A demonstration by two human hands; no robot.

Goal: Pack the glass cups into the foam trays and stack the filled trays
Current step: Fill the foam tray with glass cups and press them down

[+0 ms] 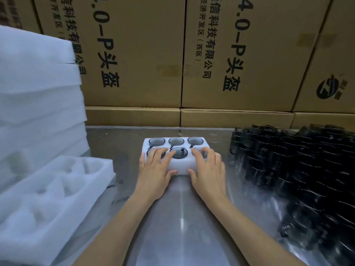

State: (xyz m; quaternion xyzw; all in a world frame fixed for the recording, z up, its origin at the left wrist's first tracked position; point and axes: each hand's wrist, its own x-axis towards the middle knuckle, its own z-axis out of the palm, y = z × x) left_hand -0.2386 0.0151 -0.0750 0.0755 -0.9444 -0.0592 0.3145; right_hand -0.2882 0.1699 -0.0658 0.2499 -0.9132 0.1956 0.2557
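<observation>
Nearest, two bare forearms reach out over the shiny tabletop [178, 212]. The left hand [153, 167] and the right hand [206, 167] grip the foam tray [177, 166] at its near edge: the fingers of each lie spread over the top, across the near row of cups, while the thumbs press the near side wall, so each hand clamps the foam.

The tray sits mid-tabletop with six holes, each holding a glass cup [176, 141], rims about level with the foam. It looks filled, so the step in hand is likely lifting it to a stack. To do that well, keep it level, squeeze the soft foam evenly so it does not bow, and keep fingers over the rims so no cup rides up.

To the near left lies an empty foam tray [57, 189], with a tall foam stack [38, 93] behind it. To the right, a heap of dark loose cups [297, 169]. Farthest stand the cardboard boxes [230, 54].
</observation>
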